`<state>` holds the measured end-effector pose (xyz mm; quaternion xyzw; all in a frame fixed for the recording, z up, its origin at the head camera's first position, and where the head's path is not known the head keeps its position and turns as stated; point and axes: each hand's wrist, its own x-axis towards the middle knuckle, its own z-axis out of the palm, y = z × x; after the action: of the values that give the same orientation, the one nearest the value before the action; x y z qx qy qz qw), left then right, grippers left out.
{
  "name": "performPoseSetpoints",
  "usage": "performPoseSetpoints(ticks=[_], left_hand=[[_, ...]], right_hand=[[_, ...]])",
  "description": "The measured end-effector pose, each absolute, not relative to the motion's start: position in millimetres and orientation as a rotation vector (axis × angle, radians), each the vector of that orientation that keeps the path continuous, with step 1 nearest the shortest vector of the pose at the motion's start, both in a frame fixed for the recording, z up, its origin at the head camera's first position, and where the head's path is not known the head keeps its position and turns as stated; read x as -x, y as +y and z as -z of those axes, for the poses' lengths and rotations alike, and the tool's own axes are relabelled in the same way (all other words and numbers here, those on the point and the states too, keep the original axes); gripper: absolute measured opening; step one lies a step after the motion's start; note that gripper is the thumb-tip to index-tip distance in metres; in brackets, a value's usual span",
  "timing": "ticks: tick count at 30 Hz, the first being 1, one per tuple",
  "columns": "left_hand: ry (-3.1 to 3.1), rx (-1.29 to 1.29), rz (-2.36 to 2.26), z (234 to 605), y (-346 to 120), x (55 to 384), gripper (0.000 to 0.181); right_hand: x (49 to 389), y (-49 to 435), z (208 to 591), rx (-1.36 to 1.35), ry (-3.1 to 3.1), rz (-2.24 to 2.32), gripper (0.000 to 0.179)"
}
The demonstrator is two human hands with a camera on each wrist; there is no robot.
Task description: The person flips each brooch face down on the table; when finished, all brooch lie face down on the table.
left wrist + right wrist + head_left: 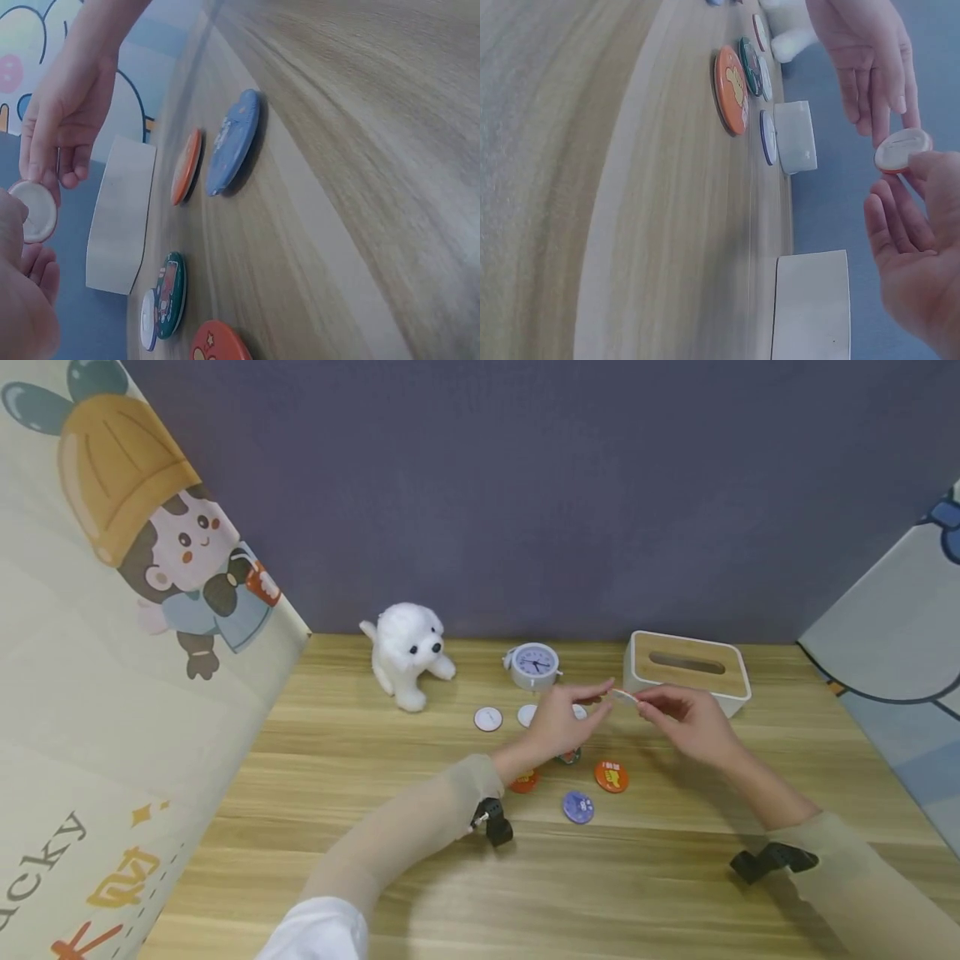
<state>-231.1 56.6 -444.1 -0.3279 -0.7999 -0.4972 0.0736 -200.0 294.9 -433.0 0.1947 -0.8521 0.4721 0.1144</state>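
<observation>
A round pin badge (902, 150), its white back and orange rim showing, is held up above the table between both hands. My right hand (693, 724) pinches it, thumb on the white back. From the opposite side my left hand (558, 722) holds its edge between thumb and fingers. Below the hands lie more badges: an orange one (612, 776), a purple-blue one (578, 807), a green one (172, 295) and another orange one (523, 781) partly under the left wrist. Farther back, a white-backed badge (488, 719) lies left of others the left hand partly covers.
A white plush dog (408, 656) sits at the back left of the wooden table (300, 827). A white alarm clock (534, 665) stands behind the badges. The tissue box (686, 664) with a wooden lid is just behind my right hand. Printed panels border both sides.
</observation>
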Motion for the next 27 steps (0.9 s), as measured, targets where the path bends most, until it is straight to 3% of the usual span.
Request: performPoseSetpoints(ticks=[13, 27], left_hand=[[-2.415, 1.009, 1.286, 444, 61, 229, 0.049], [-2.535, 1.022, 1.263, 455, 63, 231, 0.036]], right_hand=[[200, 295, 431, -0.516, -2.492, -1.452, 0.019], [199, 292, 441, -0.621, -2.603, -1.391, 0.038]])
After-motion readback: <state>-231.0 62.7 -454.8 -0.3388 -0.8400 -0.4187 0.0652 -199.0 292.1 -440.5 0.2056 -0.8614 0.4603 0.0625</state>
